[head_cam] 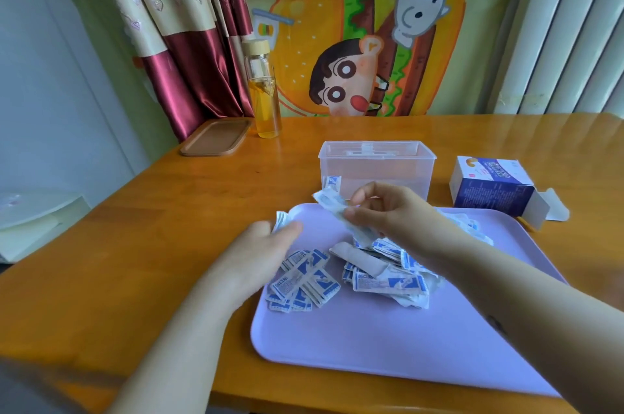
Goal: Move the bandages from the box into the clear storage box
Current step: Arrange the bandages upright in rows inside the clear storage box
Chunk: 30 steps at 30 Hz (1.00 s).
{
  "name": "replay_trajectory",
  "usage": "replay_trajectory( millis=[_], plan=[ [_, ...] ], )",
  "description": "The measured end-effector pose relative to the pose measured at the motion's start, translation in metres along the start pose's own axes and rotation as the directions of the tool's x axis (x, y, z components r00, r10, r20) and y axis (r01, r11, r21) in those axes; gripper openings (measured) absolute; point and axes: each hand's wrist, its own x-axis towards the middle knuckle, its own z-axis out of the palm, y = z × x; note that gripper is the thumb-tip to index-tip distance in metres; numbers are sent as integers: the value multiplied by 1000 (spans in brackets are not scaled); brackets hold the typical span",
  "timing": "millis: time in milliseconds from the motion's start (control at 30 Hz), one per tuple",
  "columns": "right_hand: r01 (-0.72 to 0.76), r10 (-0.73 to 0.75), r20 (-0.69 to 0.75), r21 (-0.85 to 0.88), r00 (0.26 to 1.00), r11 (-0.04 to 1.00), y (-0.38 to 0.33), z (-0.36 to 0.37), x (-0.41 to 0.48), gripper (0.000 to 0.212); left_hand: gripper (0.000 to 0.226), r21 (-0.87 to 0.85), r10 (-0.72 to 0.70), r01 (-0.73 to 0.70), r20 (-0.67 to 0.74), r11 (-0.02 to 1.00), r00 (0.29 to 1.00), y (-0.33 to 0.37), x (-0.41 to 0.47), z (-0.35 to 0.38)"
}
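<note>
Several blue-and-white wrapped bandages (354, 275) lie in loose heaps on a lilac tray (388, 339). My right hand (388, 211) pinches a bunch of bandages (334, 207) above the tray's far edge, just in front of the clear storage box (376, 167). At least one bandage (332, 182) shows through the box's front wall. My left hand (260, 244) hovers over the tray's left edge and holds a few bandages (280, 221) at its fingertips. The opened blue-and-white bandage box (493, 187) lies on its side to the right of the clear box.
The wooden table (152, 261) also carries a glass bottle of yellow liquid (263, 89) and a brown lid (216, 136) at the back left. A cartoon cloth hangs on the wall behind. The table's left edge drops off near a white shelf.
</note>
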Motion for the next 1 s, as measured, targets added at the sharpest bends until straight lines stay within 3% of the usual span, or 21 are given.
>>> replay_trajectory(
  millis=[67,167,233,300,367,467,600,633,700,767,833,1000],
  plan=[
    [64,-63,61,-12,996,998,-7,10,-5,15,38,-347,-40,48,29,937,999,6,0,10],
    [117,-99,138,-131,986,985,-13,15,-4,15,25,-609,-48,59,35,791,998,8,2,28],
    [107,-81,91,-321,993,941,-12,4,1,18,22,-757,-95,87,33,648,995,7,4,28],
    [69,-27,77,-609,997,790,-5,-10,4,17,19,-876,-137,113,54,469,989,5,7,22],
    [31,90,111,-780,990,625,5,-16,1,20,15,-921,-147,128,78,369,986,3,8,17],
    [42,155,137,-866,978,498,18,-14,-3,34,16,-921,-171,142,83,364,982,3,8,16],
    [75,111,136,-899,985,432,20,-9,-2,30,9,-903,-221,168,85,395,972,6,5,22],
    [89,63,129,-894,990,439,19,-8,-1,28,8,-896,-224,174,87,408,971,7,4,23],
    [120,-52,110,-821,993,558,12,-6,-2,29,5,-897,-211,183,104,403,972,7,6,26],
    [181,-117,140,-660,983,729,-2,-2,-6,43,10,-910,-194,197,132,365,972,9,8,30],
    [210,-113,211,-525,971,825,-14,6,-11,59,15,-900,-195,234,172,368,966,13,7,36],
    [299,-193,244,-551,951,779,-9,13,-15,64,19,-911,-154,347,318,225,935,21,2,47]
  ],
)
